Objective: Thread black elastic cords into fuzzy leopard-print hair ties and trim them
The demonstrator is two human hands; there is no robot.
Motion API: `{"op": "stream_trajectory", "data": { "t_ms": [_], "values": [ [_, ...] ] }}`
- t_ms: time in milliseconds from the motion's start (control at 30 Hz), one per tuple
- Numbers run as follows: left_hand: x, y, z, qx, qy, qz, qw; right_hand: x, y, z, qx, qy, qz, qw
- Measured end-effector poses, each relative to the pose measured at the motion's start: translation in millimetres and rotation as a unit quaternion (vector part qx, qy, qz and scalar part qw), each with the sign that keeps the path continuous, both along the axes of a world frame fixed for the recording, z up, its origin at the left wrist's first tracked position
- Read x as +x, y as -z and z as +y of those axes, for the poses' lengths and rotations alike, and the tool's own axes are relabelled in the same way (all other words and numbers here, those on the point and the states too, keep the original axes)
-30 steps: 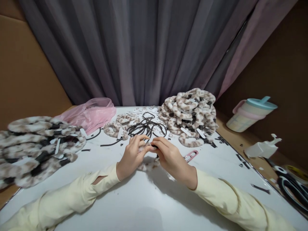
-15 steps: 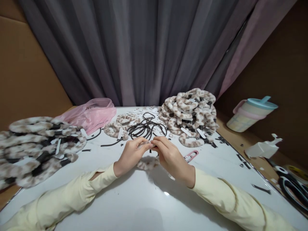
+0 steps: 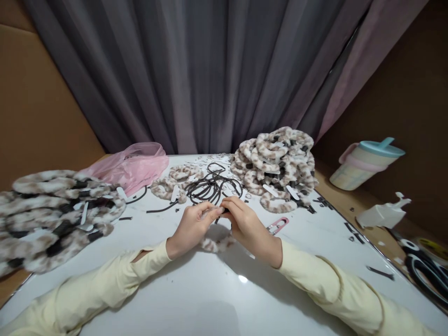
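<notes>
My left hand [image 3: 192, 227] and my right hand [image 3: 247, 226] meet at the middle of the white table [image 3: 196, 298], fingertips pinched together. Between them they hold a fuzzy brown-and-white hair tie [image 3: 216, 243], whose furry loop hangs below the palms onto the table. A dark piece shows at the fingertips, too small to name. Just beyond the hands lies a tangle of black elastic bands [image 3: 213, 185]. Both arms wear pale yellow sleeves.
A heap of fuzzy hair ties [image 3: 278, 165] sits at the back right, another heap [image 3: 52, 217] at the left. A pink plastic bag [image 3: 135, 165] lies back left. Pink snips [image 3: 277, 226] lie beside my right hand. A lidded cup [image 3: 367, 163] and scissors [image 3: 425, 273] are off the table's right edge.
The hands have shifted slightly away from me and kept their pinch. The furry loop now hangs lower between the palms.
</notes>
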State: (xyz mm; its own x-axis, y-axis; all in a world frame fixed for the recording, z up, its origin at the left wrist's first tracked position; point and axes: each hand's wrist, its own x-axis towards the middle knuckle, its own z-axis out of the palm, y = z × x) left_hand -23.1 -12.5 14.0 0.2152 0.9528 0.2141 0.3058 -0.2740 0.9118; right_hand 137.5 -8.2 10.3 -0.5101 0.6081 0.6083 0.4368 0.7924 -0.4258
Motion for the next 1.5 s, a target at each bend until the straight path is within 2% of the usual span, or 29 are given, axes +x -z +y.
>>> {"op": "stream_trajectory", "data": {
  "t_ms": [233,467,600,767,867,1067,1267,1500],
  "values": [
    [-0.8,-1.6,1.3,-0.009,-0.013,0.001,1.000,-0.8,-1.0,4.7,-0.019,-0.006,-0.010,1.000],
    [-1.3,-0.9,1.6,-0.031,-0.013,-0.028,0.999,0.5,3.6,7.2,0.006,-0.003,-0.016,1.000],
    [-3.7,-1.7,7.9,-0.056,-0.016,-0.075,0.995,2.4,-1.3,6.2,0.060,0.032,-0.010,0.998],
    [-1.9,-2.0,7.8,-0.075,-0.005,-0.090,0.993,-0.9,1.9,2.0,0.204,0.073,-0.040,0.975],
    [-0.7,-3.5,4.4,-0.074,0.001,-0.075,0.994,-1.2,5.3,1.1,0.254,0.053,-0.038,0.965],
    [-3.5,-3.5,5.8,-0.050,-0.006,-0.021,0.999,4.0,3.7,2.8,0.278,-0.018,0.010,0.960],
    [-5.2,-0.9,9.6,-0.027,-0.011,0.034,0.999,6.8,6.8,3.6,0.242,-0.042,0.043,0.968],
    [-1.9,-1.6,2.5,0.017,-0.030,0.079,0.996,0.4,7.6,2.6,0.073,0.040,0.136,0.987]
  ]
}}
